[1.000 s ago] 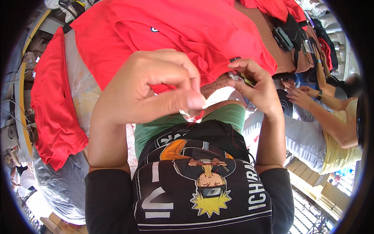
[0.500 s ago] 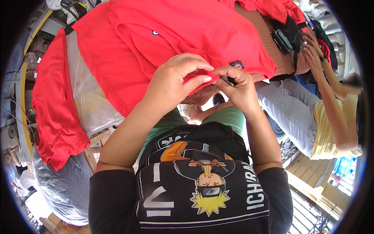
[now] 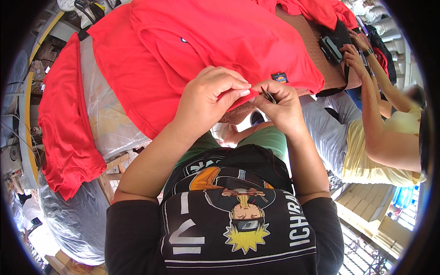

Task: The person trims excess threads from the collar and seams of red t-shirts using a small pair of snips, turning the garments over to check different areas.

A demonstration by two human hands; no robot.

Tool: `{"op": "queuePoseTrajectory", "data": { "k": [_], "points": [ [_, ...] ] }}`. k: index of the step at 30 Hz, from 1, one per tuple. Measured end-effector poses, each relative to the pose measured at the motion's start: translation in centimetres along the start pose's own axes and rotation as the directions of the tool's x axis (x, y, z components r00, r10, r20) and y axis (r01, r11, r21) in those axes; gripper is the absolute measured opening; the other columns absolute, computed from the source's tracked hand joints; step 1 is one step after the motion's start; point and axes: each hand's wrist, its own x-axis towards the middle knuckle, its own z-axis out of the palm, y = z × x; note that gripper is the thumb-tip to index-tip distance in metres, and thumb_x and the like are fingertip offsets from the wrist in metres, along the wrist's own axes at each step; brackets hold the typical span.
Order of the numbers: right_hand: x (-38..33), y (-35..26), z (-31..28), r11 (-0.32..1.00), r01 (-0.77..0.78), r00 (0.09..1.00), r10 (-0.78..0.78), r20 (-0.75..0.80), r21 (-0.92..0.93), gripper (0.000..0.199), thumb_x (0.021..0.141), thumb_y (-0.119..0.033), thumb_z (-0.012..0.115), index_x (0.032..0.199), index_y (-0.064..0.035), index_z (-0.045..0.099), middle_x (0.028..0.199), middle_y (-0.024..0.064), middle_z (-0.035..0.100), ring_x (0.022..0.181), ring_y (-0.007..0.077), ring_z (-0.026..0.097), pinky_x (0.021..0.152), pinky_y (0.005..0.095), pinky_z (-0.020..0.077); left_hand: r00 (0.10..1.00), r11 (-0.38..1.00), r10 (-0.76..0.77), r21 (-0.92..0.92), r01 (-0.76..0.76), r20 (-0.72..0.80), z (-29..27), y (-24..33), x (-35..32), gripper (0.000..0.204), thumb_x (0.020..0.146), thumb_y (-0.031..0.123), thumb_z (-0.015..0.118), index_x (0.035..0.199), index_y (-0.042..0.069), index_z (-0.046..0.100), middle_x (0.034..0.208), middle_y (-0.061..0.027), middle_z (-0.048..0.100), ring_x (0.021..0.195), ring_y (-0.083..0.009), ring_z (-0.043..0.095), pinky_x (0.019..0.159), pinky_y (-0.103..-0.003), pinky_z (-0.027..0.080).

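A red shirt [image 3: 220, 41] lies spread over the brown-covered table in front of me. My left hand [image 3: 213, 94] is closed, its thumb and forefinger pinching the shirt's near edge. Close beside it, my right hand [image 3: 282, 103] is curled round small metal thread snips [image 3: 268, 95], whose blades show between thumb and fingers. The right fingertips meet the same red edge near the left fingertips. A dark woven label [image 3: 279, 78] sits on the shirt just beyond my right hand.
Another red garment [image 3: 68, 123] hangs over the plastic-wrapped stack [image 3: 105, 105] at left. On the right, a co-worker in a yellow top [image 3: 366, 156] reaches toward a black device [image 3: 331, 50] on the brown tabletop [image 3: 305, 34]. More red cloth [image 3: 327, 11] lies at the far right.
My hands stay together at the shirt's edge, with the snips now more visible in my right hand. The co-worker has leaned in, hands moving left toward the black device.
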Motion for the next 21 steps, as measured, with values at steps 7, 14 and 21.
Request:
{"op": "queuePoseTrajectory", "data": {
  "k": [7,14,21],
  "points": [
    [0.0,-0.2,0.6,0.999,-0.024,1.0,0.024,-0.007,0.034,0.003,0.085,-0.002,0.068,0.087,-0.0019,0.067,0.076,-0.0051,0.063,0.072,0.0,0.053,0.065,0.0183,0.0437,0.995,0.987,-0.093,0.129,0.097,-0.036,1.0,0.3,-0.7,0.008,0.088,0.005,0.063,0.096,0.003,0.063,0.088,-0.0091,0.068,0.084,-0.0178,0.066,0.073,-0.028,0.051],
    [0.1,-0.1,0.3,0.996,-0.011,1.0,0.012,-0.008,0.093,0.003,0.086,-0.004,0.068,0.088,-0.0018,0.067,0.079,-0.0047,0.064,0.074,0.0005,0.054,0.068,0.0183,0.0442,0.936,0.8,-0.347,-0.5,0.332,0.065,0.8,-0.2,-0.8,0.018,0.095,0.008,0.056,0.11,-0.003,0.058,0.1,-0.01,0.067,0.094,-0.0133,0.064,0.083,-0.027,0.051],
    [-0.6,-0.3,0.3,0.992,-0.065,0.998,0.068,-0.02,0.109,0.006,0.085,-0.003,0.068,0.091,-0.0015,0.066,0.081,-0.0038,0.064,0.078,0.0019,0.056,0.069,0.02,0.0462,0.892,0.742,-0.417,-0.501,0.445,0.173,0.5,0.0,-1.4,0.017,0.091,0.006,0.061,0.105,-0.004,0.064,0.104,-0.01,0.067,0.098,-0.0134,0.062,0.086,-0.027,0.049]
  ]
}}
